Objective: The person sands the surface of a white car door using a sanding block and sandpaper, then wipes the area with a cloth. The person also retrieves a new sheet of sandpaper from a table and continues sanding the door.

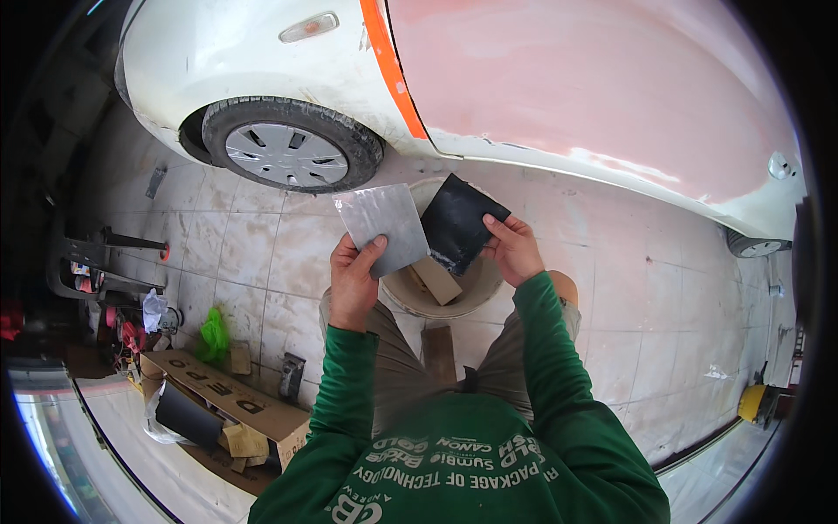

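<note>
My left hand [356,279] is closed on a thin grey, slightly shiny square sheet [384,218], thumb over its lower edge. My right hand [517,253] grips a black square sheet [456,214] by its right side, the thumb pressed on its face. The two sheets are held close together over a pale round bucket [464,306], partly covering it. A tan block-like piece [439,284] lies inside the bucket. Both forearms are in green sleeves, and the bucket stands between my legs.
A white car [214,48] with orange tape, a pinkish door panel [585,79] and a wheel [288,153] spans the top. At left are a dark plastic chair [92,244], a green bag [214,336] and a long cardboard box [209,384]. A yellow object [755,402] sits at right.
</note>
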A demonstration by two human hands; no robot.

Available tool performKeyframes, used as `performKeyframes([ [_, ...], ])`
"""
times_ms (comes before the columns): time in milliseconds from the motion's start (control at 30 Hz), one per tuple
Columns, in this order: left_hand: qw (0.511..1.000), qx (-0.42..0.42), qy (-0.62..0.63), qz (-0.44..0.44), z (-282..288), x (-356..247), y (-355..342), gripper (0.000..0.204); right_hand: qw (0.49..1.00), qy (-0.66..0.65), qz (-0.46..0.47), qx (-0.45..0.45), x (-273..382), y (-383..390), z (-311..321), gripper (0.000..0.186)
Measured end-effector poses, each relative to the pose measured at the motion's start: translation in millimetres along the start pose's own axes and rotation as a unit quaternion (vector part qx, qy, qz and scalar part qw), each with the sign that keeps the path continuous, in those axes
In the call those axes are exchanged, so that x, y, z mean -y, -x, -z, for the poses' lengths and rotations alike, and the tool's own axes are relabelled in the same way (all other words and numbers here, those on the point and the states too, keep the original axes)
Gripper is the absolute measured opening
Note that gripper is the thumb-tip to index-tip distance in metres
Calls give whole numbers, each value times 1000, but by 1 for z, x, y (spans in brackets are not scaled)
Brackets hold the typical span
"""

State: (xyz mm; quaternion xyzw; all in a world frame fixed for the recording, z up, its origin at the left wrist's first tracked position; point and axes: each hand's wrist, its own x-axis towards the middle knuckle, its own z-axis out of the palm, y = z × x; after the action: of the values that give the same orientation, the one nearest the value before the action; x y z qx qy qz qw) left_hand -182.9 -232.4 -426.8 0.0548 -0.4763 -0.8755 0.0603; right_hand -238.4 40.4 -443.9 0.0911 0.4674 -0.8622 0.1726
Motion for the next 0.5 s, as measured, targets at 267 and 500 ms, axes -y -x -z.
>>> performKeyframes([
  [267, 995, 12, -86, 47, -13, 17, 12, 25, 989, 134, 27, -57, 0, 9, -4, 26],
  [500, 996, 16, -28, 80, -14, 14, 8, 25, 996, 56, 63, 0, 1, 14, -13, 24],
])
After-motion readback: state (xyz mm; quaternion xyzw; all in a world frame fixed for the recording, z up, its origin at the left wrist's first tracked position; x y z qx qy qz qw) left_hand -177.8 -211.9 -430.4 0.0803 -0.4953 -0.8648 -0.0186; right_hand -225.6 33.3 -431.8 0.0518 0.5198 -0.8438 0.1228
